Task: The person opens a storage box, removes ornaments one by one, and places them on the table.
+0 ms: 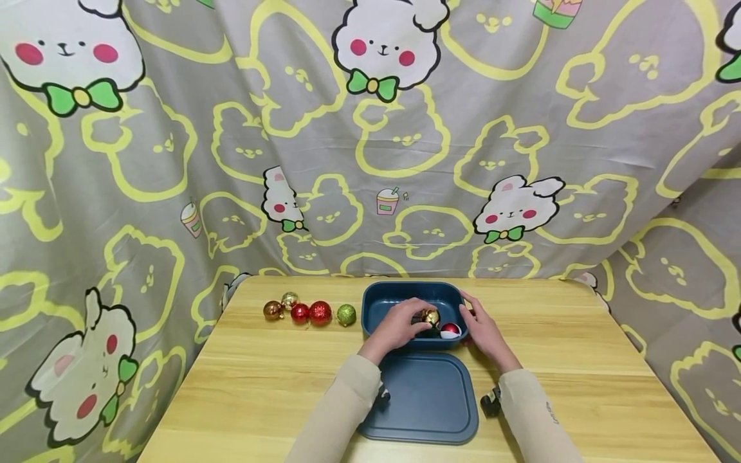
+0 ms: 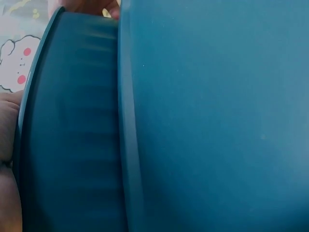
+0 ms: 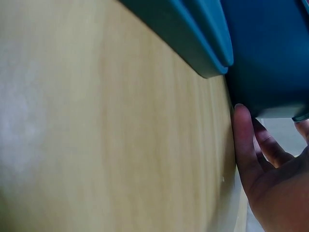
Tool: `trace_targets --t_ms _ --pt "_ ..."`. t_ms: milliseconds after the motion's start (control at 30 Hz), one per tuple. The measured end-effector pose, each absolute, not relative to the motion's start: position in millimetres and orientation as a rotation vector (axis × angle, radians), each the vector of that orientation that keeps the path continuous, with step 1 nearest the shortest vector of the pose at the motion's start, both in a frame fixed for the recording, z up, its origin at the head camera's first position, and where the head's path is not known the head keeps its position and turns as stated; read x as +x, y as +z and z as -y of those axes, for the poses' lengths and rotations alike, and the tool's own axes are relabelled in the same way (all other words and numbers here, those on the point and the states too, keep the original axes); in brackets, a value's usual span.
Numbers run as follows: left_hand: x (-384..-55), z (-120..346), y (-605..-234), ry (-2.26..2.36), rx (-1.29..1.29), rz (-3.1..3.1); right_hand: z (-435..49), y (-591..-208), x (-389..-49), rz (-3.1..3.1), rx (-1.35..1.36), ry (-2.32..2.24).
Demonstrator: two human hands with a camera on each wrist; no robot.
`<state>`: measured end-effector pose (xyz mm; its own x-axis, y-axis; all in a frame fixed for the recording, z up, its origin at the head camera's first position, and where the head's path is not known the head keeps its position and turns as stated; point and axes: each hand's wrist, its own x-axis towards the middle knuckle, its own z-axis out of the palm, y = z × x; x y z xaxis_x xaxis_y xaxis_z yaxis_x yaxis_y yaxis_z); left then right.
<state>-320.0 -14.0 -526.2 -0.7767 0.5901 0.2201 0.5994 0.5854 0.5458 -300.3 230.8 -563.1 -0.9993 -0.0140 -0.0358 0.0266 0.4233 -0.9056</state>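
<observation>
a grey curtain (image 1: 428, 193) (printed with white rabbits and yellow outlines) hangs behind a wooden table (image 1: 260, 386).

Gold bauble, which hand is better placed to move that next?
Probably the left: the left hand pinches the gold bauble, while the right hand rests against the right end of the blue storage box, apart from the bauble.

The left sleeve (image 1: 338, 405) and the right sleeve (image 1: 535, 411) are long, pale beige and softly creased, reaching down to the wrists, and a short line of dark lettering (image 1: 552, 413), too small to read, marks the outer side of the right one. A small black left wrist camera (image 1: 383, 397) shows by one cuff and a similar right wrist camera (image 1: 490, 405), with a paler patch, by the other; the left hand (image 1: 399, 323) and right hand (image 1: 482, 328) are bare.
</observation>
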Motion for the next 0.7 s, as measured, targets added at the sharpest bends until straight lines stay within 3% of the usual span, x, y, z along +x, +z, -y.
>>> trace_targets --t_ms 700 --pt "-318.0 21.7 -522.1 -1.237 -0.961 2.545 -229.9 -561.9 -298.8 -2.624 0.008 -1.650"
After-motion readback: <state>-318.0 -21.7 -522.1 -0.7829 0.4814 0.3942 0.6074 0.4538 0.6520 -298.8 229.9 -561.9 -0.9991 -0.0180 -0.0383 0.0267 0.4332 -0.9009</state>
